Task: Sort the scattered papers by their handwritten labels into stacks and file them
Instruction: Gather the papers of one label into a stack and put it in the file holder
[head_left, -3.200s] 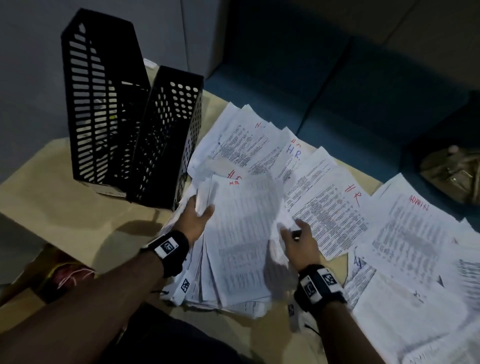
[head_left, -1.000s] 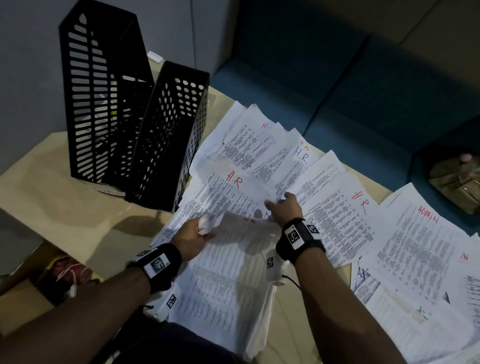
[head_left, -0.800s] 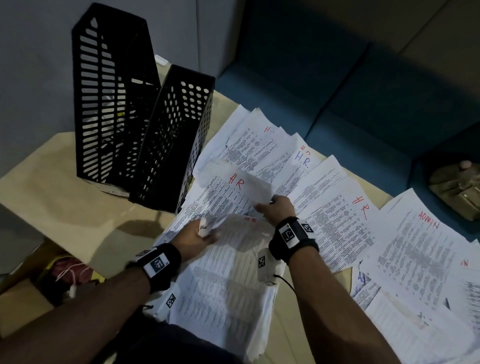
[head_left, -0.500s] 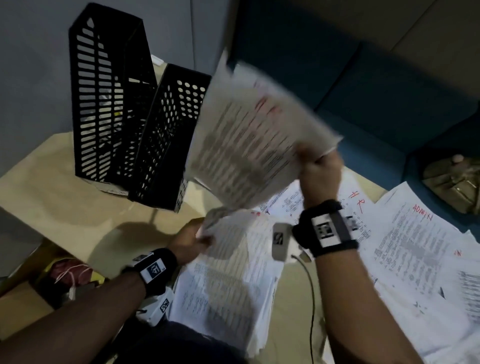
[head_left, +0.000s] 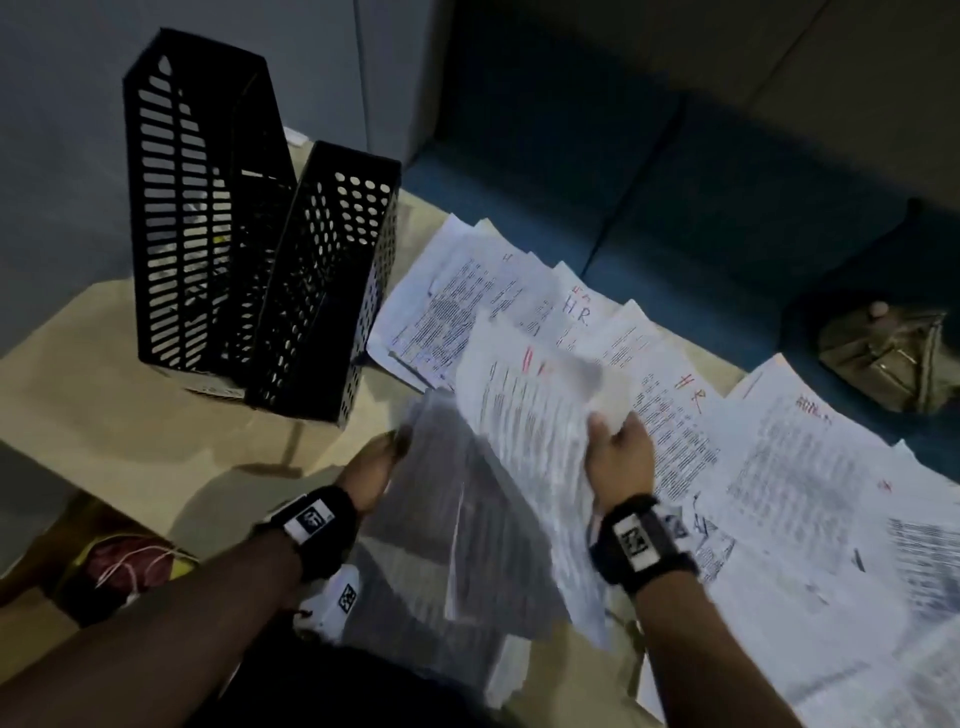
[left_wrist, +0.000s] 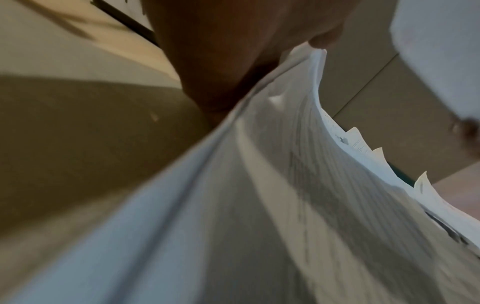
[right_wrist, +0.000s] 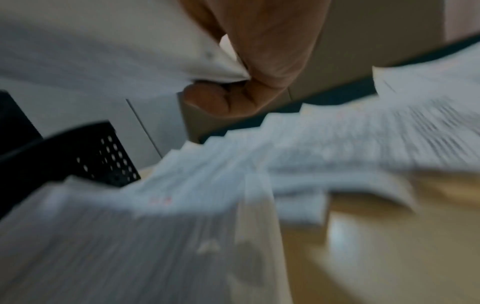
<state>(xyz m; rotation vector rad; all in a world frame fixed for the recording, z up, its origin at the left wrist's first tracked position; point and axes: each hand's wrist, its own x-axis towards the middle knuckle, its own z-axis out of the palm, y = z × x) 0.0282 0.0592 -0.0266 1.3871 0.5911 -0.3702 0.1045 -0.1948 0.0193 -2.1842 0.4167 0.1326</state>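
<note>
R hand (head_left: 621, 457) pinches 1 red-marked sheet (head_left: 524, 415) over stack (head_left: 467, 545), which L hand (head_left: 376, 467) grips at table (head_left: 130, 431) near edge. Other papers (head_left: 779, 467) spread along far edge; 2 bins (head_left: 249, 234) at far-left corner.

Blue sofa (head_left: 701, 171); olive bag (head_left: 888, 358), perhaps canvas, on it.
</note>
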